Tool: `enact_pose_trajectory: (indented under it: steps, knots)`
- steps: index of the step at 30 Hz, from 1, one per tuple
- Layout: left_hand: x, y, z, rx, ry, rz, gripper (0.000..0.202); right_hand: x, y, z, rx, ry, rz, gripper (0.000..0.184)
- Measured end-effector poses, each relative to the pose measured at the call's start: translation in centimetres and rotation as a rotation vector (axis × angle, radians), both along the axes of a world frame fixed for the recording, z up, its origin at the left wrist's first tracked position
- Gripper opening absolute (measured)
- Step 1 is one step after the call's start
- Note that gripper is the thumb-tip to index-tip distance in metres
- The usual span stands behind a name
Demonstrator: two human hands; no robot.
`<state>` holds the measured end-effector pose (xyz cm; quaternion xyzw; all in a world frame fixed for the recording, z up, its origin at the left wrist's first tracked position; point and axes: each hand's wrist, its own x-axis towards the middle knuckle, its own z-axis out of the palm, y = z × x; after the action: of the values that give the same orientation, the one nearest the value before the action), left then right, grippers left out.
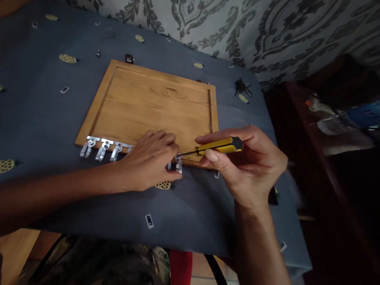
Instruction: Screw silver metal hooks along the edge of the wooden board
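Observation:
A wooden board (pixel 153 105) lies on a table under a blue cloth (pixel 33 108). Along its near edge sits a silver metal rack of hooks (pixel 105 148). My left hand (pixel 149 160) rests on the right part of that rack, fingers curled and pressing it against the board. My right hand (pixel 246 166) is closed round a yellow and black screwdriver (pixel 217 146). The screwdriver's thin tip points left and down to the rack's right end (pixel 177 163), just beside my left fingertips.
A dark bunch of keys (pixel 242 87) lies on the cloth beyond the board's far right corner. A dark wooden shelf (pixel 315 145) with cluttered items stands to the right of the table. Patterned wallpaper (pixel 208 4) is behind.

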<state>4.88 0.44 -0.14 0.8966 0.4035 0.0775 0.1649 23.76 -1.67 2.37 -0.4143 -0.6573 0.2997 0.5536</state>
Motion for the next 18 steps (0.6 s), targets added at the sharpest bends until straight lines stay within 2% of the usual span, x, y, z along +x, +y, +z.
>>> enact_pose_trajectory:
  steps: [5,12,18]
  knots:
    - [0.01,0.06,0.11,0.012,0.020,0.001,0.035,0.23,-0.02,0.23,-0.036,0.021,0.081,0.022]
    - [0.02,-0.03,-0.17,0.032,0.005,0.000,0.035,0.11,-0.08,0.31,-0.021,-0.019,0.046,0.013]
    - [0.02,-0.01,-0.19,0.058,0.005,-0.003,0.035,-0.25,0.26,0.29,0.015,0.022,0.031,0.021]
